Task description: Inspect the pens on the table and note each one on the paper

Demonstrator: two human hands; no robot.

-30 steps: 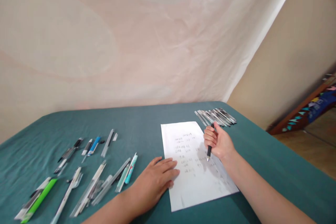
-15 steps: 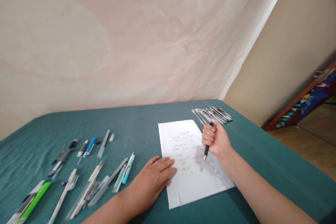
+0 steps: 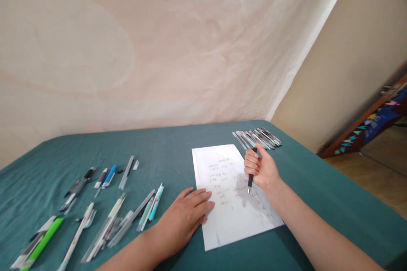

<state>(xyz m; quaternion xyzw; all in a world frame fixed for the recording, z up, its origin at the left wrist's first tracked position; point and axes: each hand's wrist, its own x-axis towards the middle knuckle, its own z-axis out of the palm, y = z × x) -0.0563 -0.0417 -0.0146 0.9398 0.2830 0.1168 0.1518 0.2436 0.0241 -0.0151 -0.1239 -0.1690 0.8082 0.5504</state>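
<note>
A white sheet of paper (image 3: 237,226) with several lines of handwriting lies on the green cloth in front of me. My left hand (image 3: 189,216) rests flat on its left edge, fingers spread and holding nothing. Above the right part of the sheet, my right hand (image 3: 260,166) is closed in a fist around a black pen (image 3: 250,182). The pen's silver tip points down toward the paper; whether it touches is hard to tell. Writing under the right hand is partly hidden.
Several pens (image 3: 258,138) lie in a row behind the paper. At left are scattered pens and clear pieces, among them a green pen (image 3: 43,243), a blue pen (image 3: 110,176) and a turquoise pen (image 3: 156,202). The green table (image 3: 178,152) meets a pale hanging cloth (image 3: 178,72).
Both hands keep almost the same pose, with the pen still in my right fist. The view has shifted very slightly.
</note>
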